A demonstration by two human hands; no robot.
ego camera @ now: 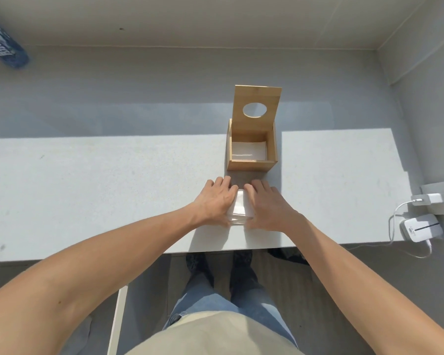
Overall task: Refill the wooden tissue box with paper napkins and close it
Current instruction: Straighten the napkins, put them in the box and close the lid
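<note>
From my feed, the wooden tissue box (251, 149) stands on the counter (87, 188) just beyond my hands, its lid (257, 105) swung up and standing open at the back, the oval hole in it facing me. Inside, the floor of the box shows white; I cannot tell whether that is a thin layer of napkins or a bare liner.

Nearer me, close to the counter's front edge, the stack of paper napkins (240, 207) sits in what looks like clear wrap. My left hand (215, 198) presses against its left side and my right hand (264, 203) against its right, fingers stretched forward along it. Each grip is a flat, open-palmed squeeze on the stack, not a closed fist; the stack seems to rest on the counter.

I judge the task to be early: the box is open and ready, but the stack has yet to go in, and the lid has yet to come down.

Off to the right, a white charger (420, 228) with its cable lies on the counter's far corner.
</note>
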